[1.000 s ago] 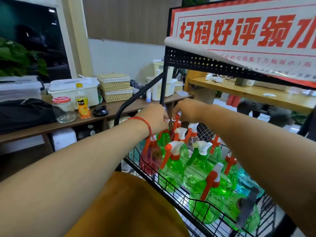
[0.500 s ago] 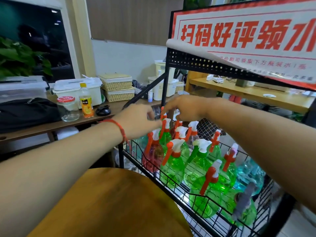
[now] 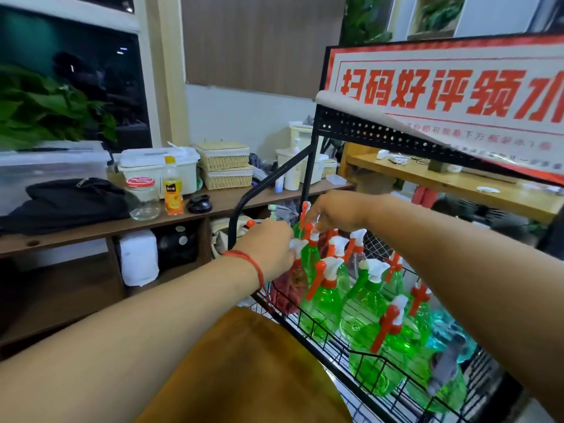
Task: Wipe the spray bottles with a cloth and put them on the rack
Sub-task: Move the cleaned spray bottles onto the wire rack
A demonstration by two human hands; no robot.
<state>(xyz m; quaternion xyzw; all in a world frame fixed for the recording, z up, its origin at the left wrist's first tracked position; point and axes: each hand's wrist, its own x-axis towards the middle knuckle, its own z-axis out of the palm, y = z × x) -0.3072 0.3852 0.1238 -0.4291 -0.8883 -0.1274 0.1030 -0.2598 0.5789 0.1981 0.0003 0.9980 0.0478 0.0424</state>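
While both hands meet over the rack, the head view suggests the step is settling one green spray bottle among those already shelved. The right hand arches over that bottle from above. Its fingertips curl down and pinch the orange-and-white trigger head. The left hand comes in from the opposite side, knuckles toward the camera, touching or nearly touching the white nozzle just ahead of it. Its fingers are hidden behind the back of the hand, so I cannot tell whether they are closed on anything. A grey scrap just beyond its knuckles may be the cloth, but it is too blurred to be sure. Below the left hand stands a reddish bottle. Below and outward of the right wrist, the other green bottles crowd the wire shelf, triggers pointing various ways. Whether the held bottle's base already rests on the wire is hidden.

To do this well, I judge the bottle should go straight down into the gap between the reddish bottle and its green neighbours. The right hand can guide it by the head while the left hand steadies the body so the trigger does not hook a neighbour's. Light plastic bottles packed this tightly probably tip easily, so the release should wait until the base sits flat.
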